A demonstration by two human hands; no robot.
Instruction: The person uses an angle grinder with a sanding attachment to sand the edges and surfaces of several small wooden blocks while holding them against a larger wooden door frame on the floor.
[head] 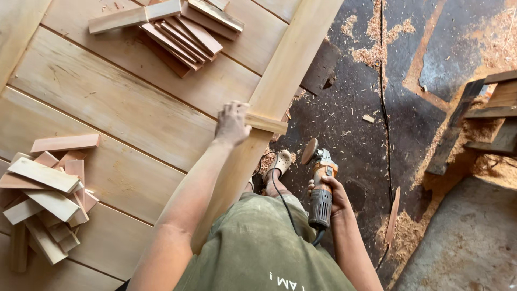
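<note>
Two hands busy. Left hand [232,123] is closed over one end of a short wooden block [266,123], pinning it flat on the long plank [293,59] that runs along the right edge of the workbench [107,97]. Right hand [333,195] is wrapped fully around the body of an angle grinder [320,188], held low off the bench edge over the floor [366,134], sanding disc [309,151] forward and well apart from the block; cord [283,199] trails back across the lap.

Block looks light, stiff and dry, likely to skate under a disc, so a grip at the end away from the abrasive suits it. Grinder looks the heavy item; the barrel is the natural hold.

Offcut piles: one [46,199] at the bench's left edge, one [172,27] near its far edge. Sawdust across the dark floor. No packages or signs in view; only pale lettering on the green shirt [258,253], bottom centre.
</note>
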